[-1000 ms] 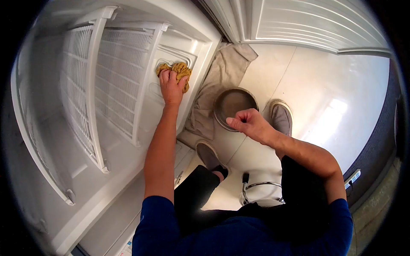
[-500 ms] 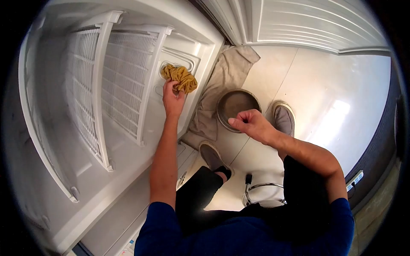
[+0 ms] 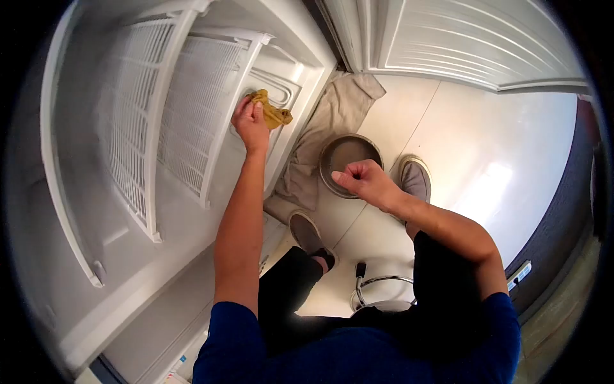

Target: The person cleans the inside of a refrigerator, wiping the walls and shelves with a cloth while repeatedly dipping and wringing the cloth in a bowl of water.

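Head view. The left hand [image 3: 251, 127] reaches into the open white cabinet at the left, its grip closed on the left end of a mustard-yellow cloth [image 3: 276, 116]. The cloth lies before the grooved inner wall [image 3: 276, 88], just right of the nearest rack; whether it touches the wall cannot be told. Half a second earlier it forms a full, crumpled bunch; it now shows as a thinner, flatter fold, with the fingers drawn together at its edge. The change suggests a fresh hold on the cloth at much the same spot, with the wiping surface rearranged. The right hand [image 3: 363, 180] remains at the near edge of a round basin [image 3: 336, 152], its grip curled into a loose fist with nothing visible inside.

Materials and shapes: the cloth is soft and wrinkled; the inner wall is smooth and pale, with rounded, raised loops. Two wire racks [image 3: 203, 96] show close parallel bars within plain white frames. The basin is dull and shallow-looking, with a rounded rim. Left of it, a grey-beige fabric [image 3: 342, 105] lies rumpled on glossy, pale floor tiles [image 3: 441, 137]. At far right, a ribbed white door [image 3: 473, 38] stands open.
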The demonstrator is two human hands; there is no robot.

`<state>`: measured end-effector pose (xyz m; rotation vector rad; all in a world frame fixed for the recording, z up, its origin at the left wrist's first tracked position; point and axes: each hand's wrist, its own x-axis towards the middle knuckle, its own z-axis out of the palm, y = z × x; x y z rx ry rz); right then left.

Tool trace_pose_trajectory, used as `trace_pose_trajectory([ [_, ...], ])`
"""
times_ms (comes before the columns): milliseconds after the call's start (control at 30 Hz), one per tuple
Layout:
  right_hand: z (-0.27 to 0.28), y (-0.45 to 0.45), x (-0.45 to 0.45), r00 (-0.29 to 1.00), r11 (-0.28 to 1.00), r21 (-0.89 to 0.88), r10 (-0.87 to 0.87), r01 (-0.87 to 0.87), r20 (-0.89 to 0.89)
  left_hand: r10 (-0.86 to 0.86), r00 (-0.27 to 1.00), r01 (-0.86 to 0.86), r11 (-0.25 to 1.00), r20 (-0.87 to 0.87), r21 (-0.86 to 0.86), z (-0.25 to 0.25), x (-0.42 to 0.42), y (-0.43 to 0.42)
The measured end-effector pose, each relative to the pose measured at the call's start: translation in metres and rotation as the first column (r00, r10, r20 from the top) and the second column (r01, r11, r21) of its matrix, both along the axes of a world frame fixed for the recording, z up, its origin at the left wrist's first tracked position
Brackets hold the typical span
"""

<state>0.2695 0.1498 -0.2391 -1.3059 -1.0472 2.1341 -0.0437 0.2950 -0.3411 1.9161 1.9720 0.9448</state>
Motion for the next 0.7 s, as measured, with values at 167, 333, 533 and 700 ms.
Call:
trace_pose_trajectory([
  [167,0.005,0.002,-0.001,0.965,0.947,0.287,0.067,-0.142,0.255,0.605,0.169,-0.307,0.782,0.778,-0.542,0.061,0.012,-0.036],
  [333,0.060,0.045,-0.012,0.879,0.793,0.487,0.122,-0.366,0.461,0.495,-0.250,-0.014,0.858,0.832,-0.514,0.082,0.011,-0.067],
  [533,0.072,0.083,-0.052,0.699,0.520,0.539,0.170,-0.662,0.695,0.427,-0.375,0.164,0.904,0.822,-0.395,0.136,0.043,-0.108],
  [700,0.106,0.052,-0.056,0.755,0.584,0.578,0.095,-0.570,0.648,0.417,-0.358,0.313,0.897,0.836,-0.313,0.199,0.070,-0.142],
])
